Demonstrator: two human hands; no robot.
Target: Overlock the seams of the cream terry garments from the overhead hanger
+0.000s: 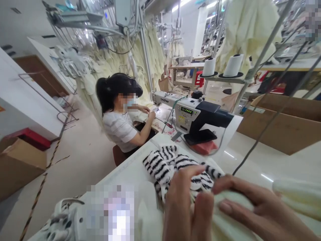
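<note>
My left hand (188,204) is at the bottom centre, index finger and thumb curved and apart, with no thing plainly gripped between them. To its right, my right hand (258,204) has cream fabric (235,195) between its thumb and index finger. More of this pale cloth hangs below both hands, partly hidden by them. Just beyond my fingers a bundle of black-and-white striped fluffy fabric (160,167) lies on the white table (130,170). My left hand overlaps its near edge in view; whether they touch I cannot tell.
A co-worker (122,124) sits at a sewing machine (185,113) ahead. A black phone (200,136) lies beside it on something red. Thread cones (232,65) stand on a rack. Cardboard boxes (281,124) are at right and left. A white machine part (62,221) is at lower left.
</note>
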